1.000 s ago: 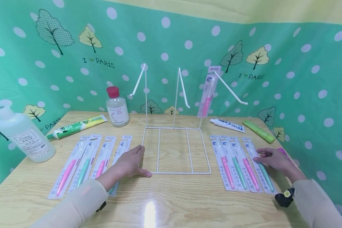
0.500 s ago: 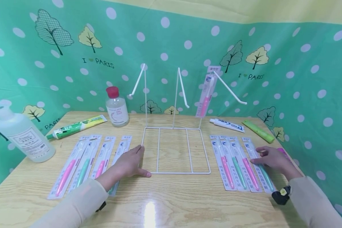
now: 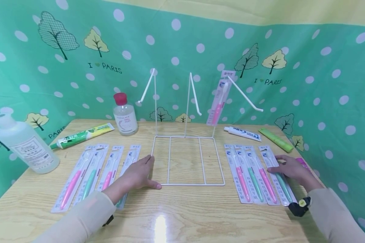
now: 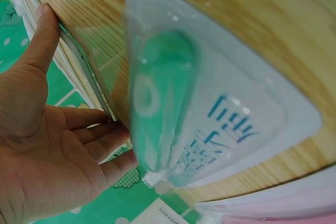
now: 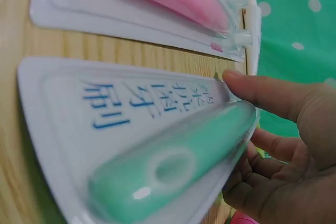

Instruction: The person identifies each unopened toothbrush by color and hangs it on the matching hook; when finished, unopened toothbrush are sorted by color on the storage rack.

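My right hand (image 3: 295,170) pinches the outermost packaged toothbrush (image 5: 173,156) of the right row by its long edges, thumb on one side and fingers on the other. It has a green handle in a clear blister on a white card. My left hand (image 3: 140,172) rests spread on the left front corner of a white wire display rack (image 3: 188,184), thumb on the front bar and fingers by the side bar. One pink packaged toothbrush (image 3: 220,101) hangs from the rack's right hook. A green packaged toothbrush (image 4: 163,98) lies under my left forearm.
More packaged toothbrushes lie in rows at left (image 3: 70,189) and right (image 3: 240,175). Behind them are a green-yellow toothpaste tube (image 3: 85,135), a red-capped bottle (image 3: 125,116), a white tube (image 3: 243,133) and a green tube (image 3: 275,140). A pump bottle (image 3: 25,145) stands far left.
My right hand has shifted slightly left, its fingers now at the outermost package's edges, and that package has turned a little. The hanging toothbrush's lower end has swung left. My left hand stays put.
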{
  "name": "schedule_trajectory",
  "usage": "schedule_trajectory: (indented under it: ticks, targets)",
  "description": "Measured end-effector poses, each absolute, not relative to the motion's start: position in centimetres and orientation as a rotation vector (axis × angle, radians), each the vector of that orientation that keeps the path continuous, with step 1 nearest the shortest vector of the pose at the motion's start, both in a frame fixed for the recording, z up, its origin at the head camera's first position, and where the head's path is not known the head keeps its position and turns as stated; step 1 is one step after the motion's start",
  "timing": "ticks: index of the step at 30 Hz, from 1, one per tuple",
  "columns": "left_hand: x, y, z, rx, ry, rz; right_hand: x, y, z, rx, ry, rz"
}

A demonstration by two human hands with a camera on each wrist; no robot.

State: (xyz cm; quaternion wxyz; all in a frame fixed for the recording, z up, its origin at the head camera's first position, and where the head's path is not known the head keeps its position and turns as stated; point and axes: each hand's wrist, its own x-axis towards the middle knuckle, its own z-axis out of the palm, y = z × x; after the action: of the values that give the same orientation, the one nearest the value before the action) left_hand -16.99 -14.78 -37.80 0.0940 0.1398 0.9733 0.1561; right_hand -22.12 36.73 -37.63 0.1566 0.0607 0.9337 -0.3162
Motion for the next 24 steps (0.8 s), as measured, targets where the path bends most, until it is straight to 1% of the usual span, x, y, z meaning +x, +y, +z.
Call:
schedule_trajectory:
  ticks: [9, 14, 19, 24]
  targets:
    - [-17.0, -14.8, -37.8, 0.424, 2.894, 0.478, -21.6, 36.8, -36.3, 0.12, 2.757, -0.934]
    - [-17.0, -14.8, -37.9, 0.425, 2.894, 0.463, -20.9, 36.5, -34.1, 0.119, 2.719, -1.07]
    - [-17.0, -14.8, -37.9, 0.439, 2.903, 0.446, -19.9, 35.3, -31.6, 0.078, 2.704, -1.106]
    - [-17.0, -14.8, -37.8, 0.44, 2.904, 0.448, -19.1, 32.8, -29.5, -0.088, 2.742, -1.115]
